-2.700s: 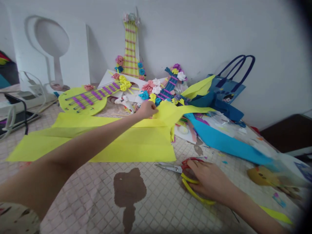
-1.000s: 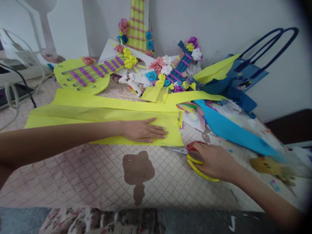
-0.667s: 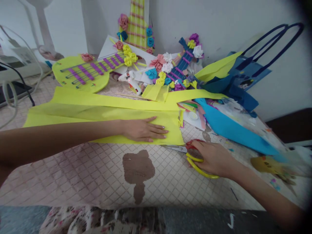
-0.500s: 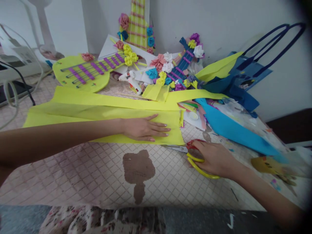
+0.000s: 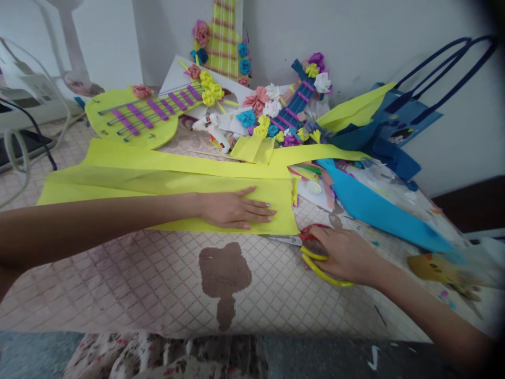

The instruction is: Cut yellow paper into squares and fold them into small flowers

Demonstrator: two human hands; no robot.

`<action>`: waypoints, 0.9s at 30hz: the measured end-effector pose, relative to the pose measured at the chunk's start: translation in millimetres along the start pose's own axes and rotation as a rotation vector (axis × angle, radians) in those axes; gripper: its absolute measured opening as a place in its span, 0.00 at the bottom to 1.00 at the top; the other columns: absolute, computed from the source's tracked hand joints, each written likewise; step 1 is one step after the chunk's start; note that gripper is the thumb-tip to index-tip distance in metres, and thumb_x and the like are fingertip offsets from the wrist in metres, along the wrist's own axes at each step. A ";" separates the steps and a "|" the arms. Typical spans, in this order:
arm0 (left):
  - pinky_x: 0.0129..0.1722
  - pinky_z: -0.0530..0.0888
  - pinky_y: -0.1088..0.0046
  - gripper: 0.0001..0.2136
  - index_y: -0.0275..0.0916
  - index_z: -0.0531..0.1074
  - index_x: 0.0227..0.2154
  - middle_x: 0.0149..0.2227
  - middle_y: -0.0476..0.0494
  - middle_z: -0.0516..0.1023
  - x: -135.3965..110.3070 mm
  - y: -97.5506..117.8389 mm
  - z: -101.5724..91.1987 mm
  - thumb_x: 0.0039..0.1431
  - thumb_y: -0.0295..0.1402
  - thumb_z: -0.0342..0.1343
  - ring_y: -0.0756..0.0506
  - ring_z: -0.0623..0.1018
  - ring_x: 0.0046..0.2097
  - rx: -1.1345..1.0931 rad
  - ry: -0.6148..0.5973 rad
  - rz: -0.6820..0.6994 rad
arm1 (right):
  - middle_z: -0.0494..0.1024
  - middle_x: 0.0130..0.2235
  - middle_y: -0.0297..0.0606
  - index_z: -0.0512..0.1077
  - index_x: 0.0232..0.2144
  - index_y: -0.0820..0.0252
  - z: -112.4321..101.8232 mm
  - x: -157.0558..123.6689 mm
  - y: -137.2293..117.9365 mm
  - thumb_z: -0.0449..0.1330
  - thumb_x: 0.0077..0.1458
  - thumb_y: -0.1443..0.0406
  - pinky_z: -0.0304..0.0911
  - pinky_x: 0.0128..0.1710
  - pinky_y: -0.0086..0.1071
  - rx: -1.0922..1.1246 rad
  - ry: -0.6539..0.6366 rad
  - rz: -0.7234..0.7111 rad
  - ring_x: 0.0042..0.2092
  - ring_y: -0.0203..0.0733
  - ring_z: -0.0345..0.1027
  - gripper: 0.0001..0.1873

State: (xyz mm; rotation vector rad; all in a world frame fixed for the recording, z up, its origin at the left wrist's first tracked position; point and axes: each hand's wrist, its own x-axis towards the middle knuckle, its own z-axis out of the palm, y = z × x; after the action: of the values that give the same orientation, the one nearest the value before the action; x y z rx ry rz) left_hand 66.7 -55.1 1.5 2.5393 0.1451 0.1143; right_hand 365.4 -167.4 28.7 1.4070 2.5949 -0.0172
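Note:
My left hand [image 5: 234, 209] lies flat, fingers stretched out, on the right end of a long folded yellow paper sheet [image 5: 130, 181] spread across the table. My right hand [image 5: 347, 255] rests palm down over the handles of scissors [image 5: 311, 253] with yellow and red loops; their blades point left, under the sheet's corner. The fingers cover the handles and curl loosely over them.
Paper guitars with paper flowers [image 5: 134, 113] lie and lean at the back by the wall. A blue paper sheet [image 5: 374, 210], a blue bag [image 5: 406, 121], scraps and a glue gun [image 5: 215, 134] crowd the right and middle. Cables [image 5: 23, 152] lie at left. The tablecloth [image 5: 158, 284] has a brown patch.
Earlier my left hand reached far back to the paper pile; it has come back and now lies flat on the yellow sheet. The right hand has stayed on the scissors.

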 end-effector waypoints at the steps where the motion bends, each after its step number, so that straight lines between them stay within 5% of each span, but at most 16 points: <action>1: 0.63 0.31 0.63 0.23 0.56 0.54 0.60 0.63 0.56 0.55 -0.2 -1.6 -0.2 0.61 0.37 0.45 0.47 0.53 0.65 0.005 -0.009 -0.002 | 0.77 0.36 0.41 0.65 0.38 0.60 -0.4 0.0 -0.1 0.55 0.52 0.54 0.54 0.29 0.32 0.006 0.000 -0.006 0.35 0.46 0.72 0.17; 14: 0.62 0.26 0.61 0.23 0.49 0.48 0.62 0.65 0.52 0.49 -2.5 -10.4 3.2 0.65 0.38 0.38 0.47 0.49 0.66 0.147 -0.041 0.083 | 0.77 0.29 0.40 0.65 0.36 0.60 0.9 -1.8 3.7 0.54 0.54 0.52 0.45 0.25 0.31 -0.104 -0.012 -0.018 0.28 0.43 0.71 0.17; 27: 0.62 0.25 0.62 0.23 0.50 0.48 0.62 0.65 0.54 0.48 -3.1 -10.0 3.2 0.65 0.39 0.37 0.48 0.47 0.66 0.156 -0.052 0.063 | 0.77 0.33 0.42 0.64 0.37 0.60 -3.9 1.1 -3.9 0.53 0.54 0.53 0.51 0.28 0.32 -0.018 0.004 -0.007 0.33 0.45 0.71 0.16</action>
State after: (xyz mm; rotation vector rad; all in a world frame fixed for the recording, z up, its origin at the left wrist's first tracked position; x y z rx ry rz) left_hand 63.2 -49.0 -6.9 2.7005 0.0546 0.0634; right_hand 360.9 -168.2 32.0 1.3938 2.5968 0.0075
